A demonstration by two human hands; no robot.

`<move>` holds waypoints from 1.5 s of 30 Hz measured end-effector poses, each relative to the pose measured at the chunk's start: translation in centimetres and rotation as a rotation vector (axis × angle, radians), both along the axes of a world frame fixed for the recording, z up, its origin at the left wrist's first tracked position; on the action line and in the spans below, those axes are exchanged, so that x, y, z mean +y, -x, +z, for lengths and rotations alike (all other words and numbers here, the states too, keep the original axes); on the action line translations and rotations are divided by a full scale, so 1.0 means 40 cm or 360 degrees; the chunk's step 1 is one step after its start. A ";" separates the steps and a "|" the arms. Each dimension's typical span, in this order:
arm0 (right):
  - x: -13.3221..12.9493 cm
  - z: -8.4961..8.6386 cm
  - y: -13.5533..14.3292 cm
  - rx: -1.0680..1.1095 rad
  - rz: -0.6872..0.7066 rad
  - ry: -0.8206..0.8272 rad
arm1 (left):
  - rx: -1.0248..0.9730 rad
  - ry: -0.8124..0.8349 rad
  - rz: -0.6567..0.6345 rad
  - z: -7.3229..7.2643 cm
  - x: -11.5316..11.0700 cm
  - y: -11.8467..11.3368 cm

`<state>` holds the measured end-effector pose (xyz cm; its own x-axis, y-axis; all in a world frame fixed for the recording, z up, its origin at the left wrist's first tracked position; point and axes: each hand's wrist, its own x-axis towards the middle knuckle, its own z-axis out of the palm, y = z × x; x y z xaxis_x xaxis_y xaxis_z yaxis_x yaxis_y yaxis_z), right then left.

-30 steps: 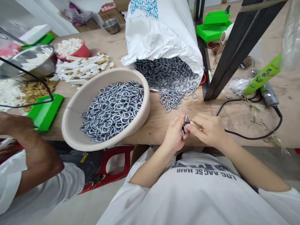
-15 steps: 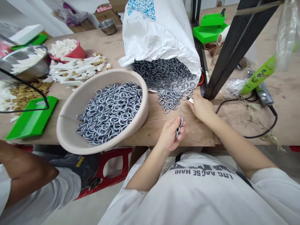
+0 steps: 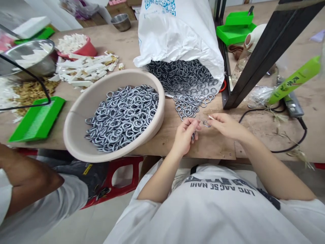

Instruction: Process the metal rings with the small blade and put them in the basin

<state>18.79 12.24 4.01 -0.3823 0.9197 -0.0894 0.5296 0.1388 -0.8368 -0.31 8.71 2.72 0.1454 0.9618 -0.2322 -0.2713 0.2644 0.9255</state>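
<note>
Head view, left fingers (image 3: 188,124) curled round smooth grey rings (image 3: 193,136), right fingers (image 3: 217,119) pinching slim white piece (image 3: 210,117), crinkled sack (image 3: 175,39) beyond.

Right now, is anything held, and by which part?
The left hand has at least one grey ring in its curled fingers, held part hidden; the right hand pinches a slim white piece behind its jutting end.

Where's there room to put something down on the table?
The table has bare wood between the big basin and the left hand, and between the white strips and white bag. It's crowded left of the basin: green tray, brown pieces.
</note>
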 end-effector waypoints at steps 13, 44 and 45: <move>-0.116 -0.007 0.035 0.0757 -0.0354 -0.0073 | -0.0112 0.0176 -0.0220 0.025 -0.050 -0.089; 0.086 -0.043 0.031 -0.0830 -0.0354 -0.0534 | -0.0453 0.0311 -0.0176 0.058 -0.054 -0.024; 0.106 -0.045 0.048 -0.0901 -0.0326 -0.0529 | -0.0440 0.0297 -0.0156 0.056 -0.048 -0.015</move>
<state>16.87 16.48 2.21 -0.1752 0.9816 0.0754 0.9157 0.1906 -0.3537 0.31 6.78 4.97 0.3167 0.8849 -0.3415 -0.4702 0.4592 0.7537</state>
